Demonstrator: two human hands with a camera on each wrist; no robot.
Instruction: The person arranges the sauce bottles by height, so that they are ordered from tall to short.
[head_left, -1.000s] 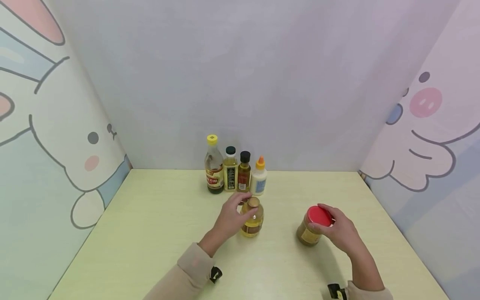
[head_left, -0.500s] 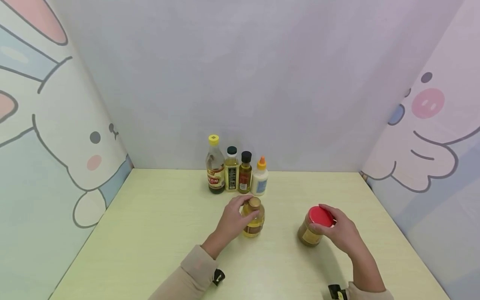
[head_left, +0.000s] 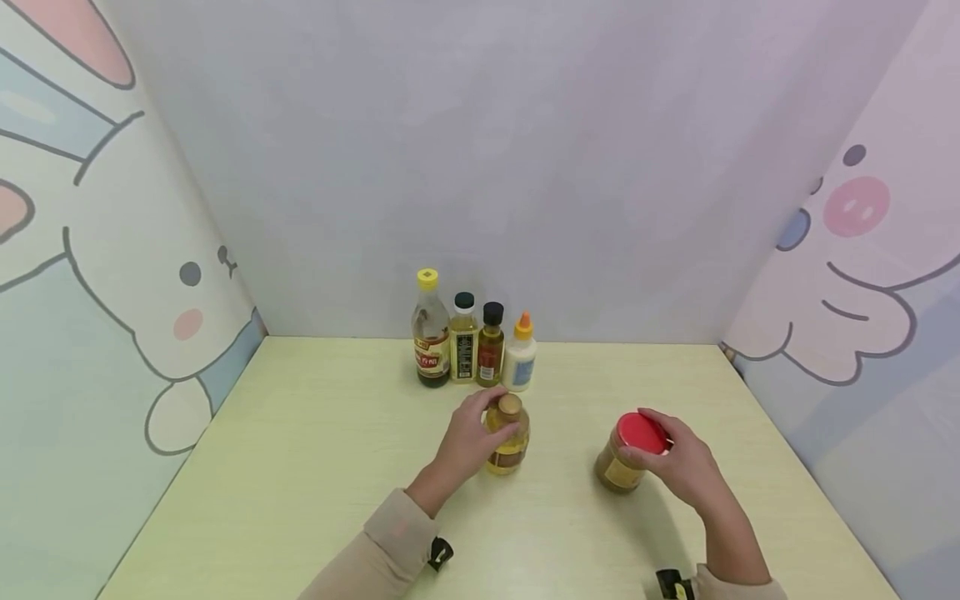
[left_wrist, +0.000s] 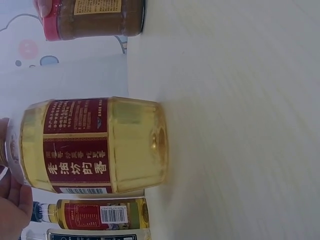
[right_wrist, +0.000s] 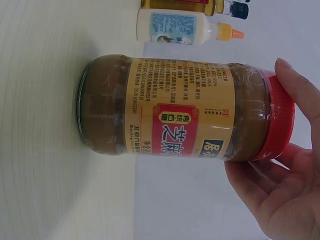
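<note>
In the head view my left hand (head_left: 467,442) grips the neck of an oil bottle (head_left: 506,458), its thumb and fingers around it just below the cap. The left wrist view shows the yellow oil bottle (left_wrist: 135,145) with its dark red label and part of the fingers (left_wrist: 14,207). To the right, my right hand (head_left: 684,462) holds a sesame paste jar (head_left: 621,468) by its red lid. Brown paste and a gold label mark the jar (right_wrist: 175,107) in the right wrist view, with thumb and fingers on either side of the lid (right_wrist: 281,117). Both containers stand upright on the table.
Behind the oil bottle, a row holds a yellow-capped sauce bottle (head_left: 431,342), a green-capped bottle (head_left: 464,342), a black-capped bottle (head_left: 491,346) and a white bottle with an orange tip (head_left: 520,358). The pale table (head_left: 300,442) ends at a grey back wall (head_left: 480,167).
The whole head view has shifted slightly since a second ago. Both hands keep their hold, and the bottle and jar stay where they were.
</note>
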